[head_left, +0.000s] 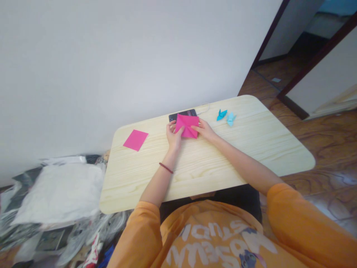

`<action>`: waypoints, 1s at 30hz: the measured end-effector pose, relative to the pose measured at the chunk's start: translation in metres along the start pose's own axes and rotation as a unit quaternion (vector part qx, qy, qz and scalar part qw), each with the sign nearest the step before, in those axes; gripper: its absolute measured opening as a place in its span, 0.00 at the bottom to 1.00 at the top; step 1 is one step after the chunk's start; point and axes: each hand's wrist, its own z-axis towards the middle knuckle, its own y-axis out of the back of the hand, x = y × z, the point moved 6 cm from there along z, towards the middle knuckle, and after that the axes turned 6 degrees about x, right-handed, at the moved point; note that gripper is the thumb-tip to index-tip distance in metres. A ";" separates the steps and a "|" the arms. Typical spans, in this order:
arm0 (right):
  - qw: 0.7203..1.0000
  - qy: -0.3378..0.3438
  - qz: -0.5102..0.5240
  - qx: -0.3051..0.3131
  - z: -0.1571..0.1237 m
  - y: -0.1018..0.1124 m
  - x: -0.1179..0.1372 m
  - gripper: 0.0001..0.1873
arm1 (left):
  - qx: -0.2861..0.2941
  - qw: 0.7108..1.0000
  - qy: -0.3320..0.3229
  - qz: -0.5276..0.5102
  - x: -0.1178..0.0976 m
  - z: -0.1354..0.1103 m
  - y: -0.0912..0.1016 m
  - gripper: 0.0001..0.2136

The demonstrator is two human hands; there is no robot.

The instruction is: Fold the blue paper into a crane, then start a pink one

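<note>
A creased sheet of pink origami paper (187, 121) is held up above the table between my two hands. My left hand (174, 134) grips its left side, thumb on the near face and fingers behind. On the right edge, my right hand (204, 130) pinches the paper with its thumb across the front. Fold lines run toward the middle of the sheet. Behind it lies a dark phone (182, 114), partly covered by the paper. Flat on the table to the left is a second pink paper square (135, 140).
Two folded paper figures, one darker blue (222, 114) and one light blue (231, 119), sit at the back right of the wooden table (195, 171). A white cable (205, 107) runs by the phone. Left of the table, a white bag (64, 193) lies among plastic-wrapped items.
</note>
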 end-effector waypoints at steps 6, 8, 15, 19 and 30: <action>0.999 0.030 -0.018 -0.009 -0.001 0.004 0.003 0.22 | 0.035 0.999 0.028 -0.018 0.003 0.002 -0.003 0.26; 0.998 0.045 -0.035 -0.014 -0.004 0.007 0.006 0.25 | 0.039 0.999 0.027 -0.021 0.002 0.004 -0.002 0.26; 0.962 0.158 -0.223 0.017 -0.011 0.006 0.029 0.19 | 0.062 0.997 0.051 0.003 -0.003 0.007 0.002 0.32; 0.945 0.178 -0.269 0.062 -0.007 0.005 0.026 0.17 | 0.082 0.995 0.052 -0.005 -0.010 0.007 0.002 0.31; 0.949 0.135 -0.262 0.113 -0.003 0.008 0.013 0.19 | 0.127 0.988 0.078 0.033 -0.008 0.012 0.003 0.13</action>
